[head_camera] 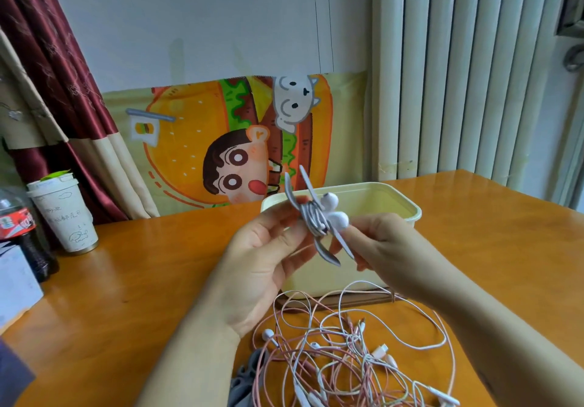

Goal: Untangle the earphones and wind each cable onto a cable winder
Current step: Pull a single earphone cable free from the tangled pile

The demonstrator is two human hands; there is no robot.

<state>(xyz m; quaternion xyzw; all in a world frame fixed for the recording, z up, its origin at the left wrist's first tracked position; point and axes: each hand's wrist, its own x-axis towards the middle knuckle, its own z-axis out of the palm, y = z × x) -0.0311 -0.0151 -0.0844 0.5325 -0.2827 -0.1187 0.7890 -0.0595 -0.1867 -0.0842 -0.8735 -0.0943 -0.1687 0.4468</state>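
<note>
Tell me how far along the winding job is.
One white cable looks wound round the grey winder, earbuds sticking out, held by the left hand and right hand. Remaining: the pink and white tangle on the table, likely spare grey winders beside it.

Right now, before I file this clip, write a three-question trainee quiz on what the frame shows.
1. True or false: the cable winder held by the left hand and right hand is bare.
2. The tangled pile lies on the table: A on the person's side of the cream tub, B behind it, C inside it?
3. Which two colours are the pile's cables?
Key: 1 false, white earphones are wound on it; 2 A; 3 pink and white.
</note>
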